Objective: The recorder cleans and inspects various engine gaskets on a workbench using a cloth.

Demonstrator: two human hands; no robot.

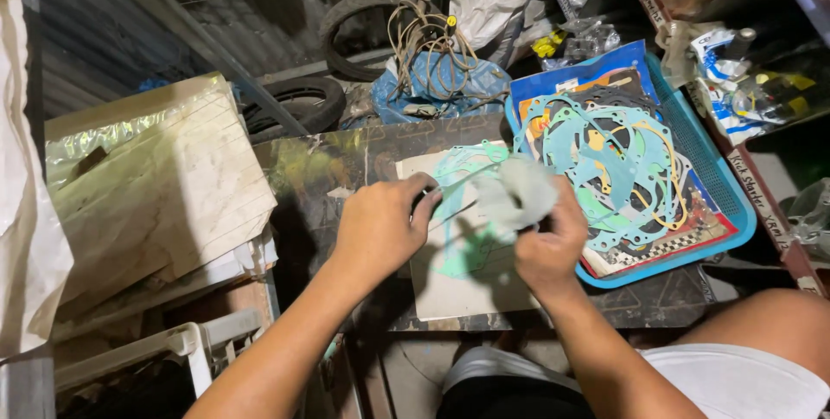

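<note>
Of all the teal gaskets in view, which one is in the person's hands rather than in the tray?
The thin teal gasket over the white card, pinched by the left hand beside the right hand. The other gaskets lie piled in the blue tray.

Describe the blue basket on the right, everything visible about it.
The blue basket is a shallow rectangular tray of what looks like plastic, with perforated mesh walls and a smooth rounded rim. It sits tilted to the picture's frame on the dark work surface, beside a shelf unit. It is piled with thin teal gaskets and flat printed packets. The right hand is close against its near left corner; actual contact cannot be told.
</note>
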